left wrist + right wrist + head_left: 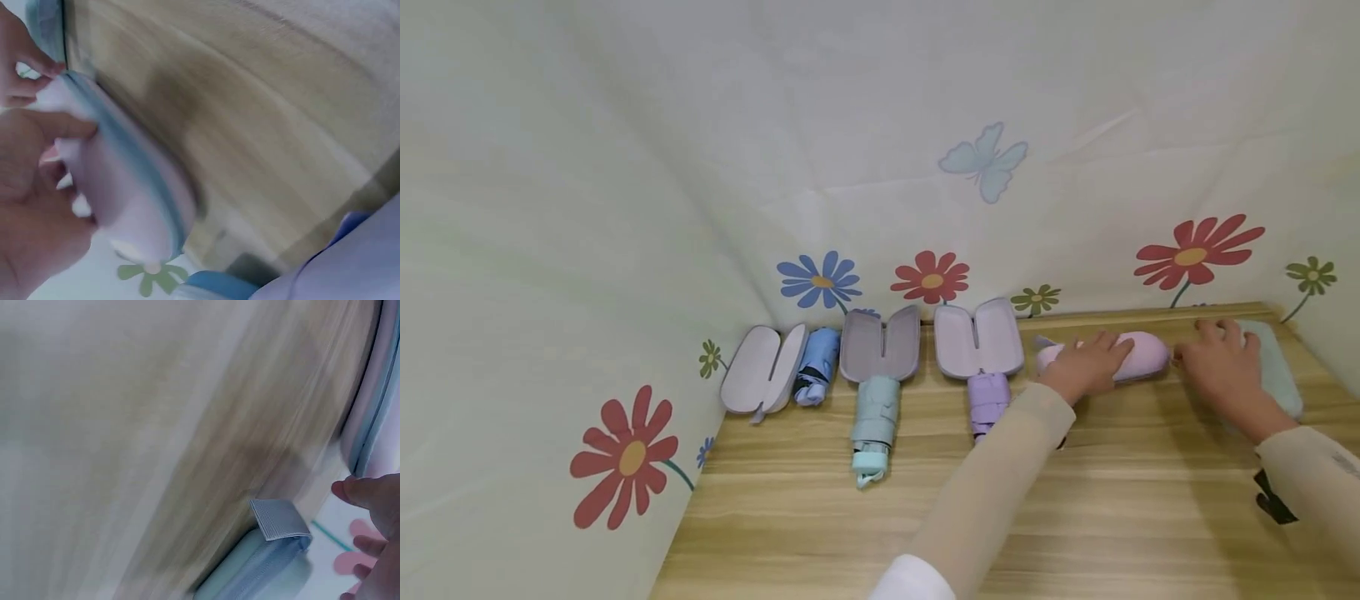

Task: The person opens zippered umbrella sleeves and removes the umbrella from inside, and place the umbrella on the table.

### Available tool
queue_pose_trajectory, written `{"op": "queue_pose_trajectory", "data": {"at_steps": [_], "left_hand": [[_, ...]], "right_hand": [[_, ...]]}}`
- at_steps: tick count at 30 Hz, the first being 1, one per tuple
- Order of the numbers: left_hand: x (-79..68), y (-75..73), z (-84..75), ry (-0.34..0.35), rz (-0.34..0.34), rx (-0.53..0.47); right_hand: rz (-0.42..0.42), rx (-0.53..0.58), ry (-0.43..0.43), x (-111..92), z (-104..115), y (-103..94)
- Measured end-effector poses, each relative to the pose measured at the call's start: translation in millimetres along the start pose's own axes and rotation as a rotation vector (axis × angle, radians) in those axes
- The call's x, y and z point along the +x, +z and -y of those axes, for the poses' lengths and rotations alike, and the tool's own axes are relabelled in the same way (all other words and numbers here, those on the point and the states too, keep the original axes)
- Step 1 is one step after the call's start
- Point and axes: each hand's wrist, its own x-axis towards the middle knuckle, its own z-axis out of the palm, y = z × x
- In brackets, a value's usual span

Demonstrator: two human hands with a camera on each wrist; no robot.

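Note:
My left hand (1093, 367) lies over a closed pink zip case (1142, 354). Its thumb and fingers grip the pink case (125, 187) along the sides in the left wrist view. At the case's right end, my right hand (1221, 367) pinches the zip where the blue-grey band (122, 147) ends; the pull itself is hidden. In the right wrist view, the thumb (359, 490) of that hand meets this end. Just beyond my right hand is a closed pale green case (1273, 367), with a grey fabric loop (281, 519) at one end.
Leftward along the back stand three open cases: lilac (977, 342), grey (880, 346) and pale grey (752, 367). Folded umbrellas lie by them: purple (988, 400), green (874, 417) and blue (818, 362). A flower-printed cloth (850, 167) borders the wooden table (797, 517).

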Motion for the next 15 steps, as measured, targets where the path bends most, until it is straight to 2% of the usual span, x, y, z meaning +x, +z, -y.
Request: {"op": "queue_pose_trajectory", "data": {"at_steps": [5,8,11,13,15], "left_hand": [[2.3,8.6,-1.1,-0.193,-0.152,-0.028],[6.3,7.8,-5.1,-0.331,-0.199,-0.141],[8.5,3.7,-11.3,-0.421,-0.213,-0.269],[9.1,1.1,-17.0,-0.448,-0.194,-0.325],[9.1,-1.3,-22.3,-0.456,-0.169,-0.362]], "right_hand": [[0.026,0.07,-0.007,-32,21,-8.3],[0.05,0.109,0.006,-49,41,-11.8],[-0.003,0.117,-0.033,-61,60,-9.4],[-0.07,0.106,-0.088,-67,70,-5.1],[-0.11,0.123,-0.099,-73,82,-1.2]]}}
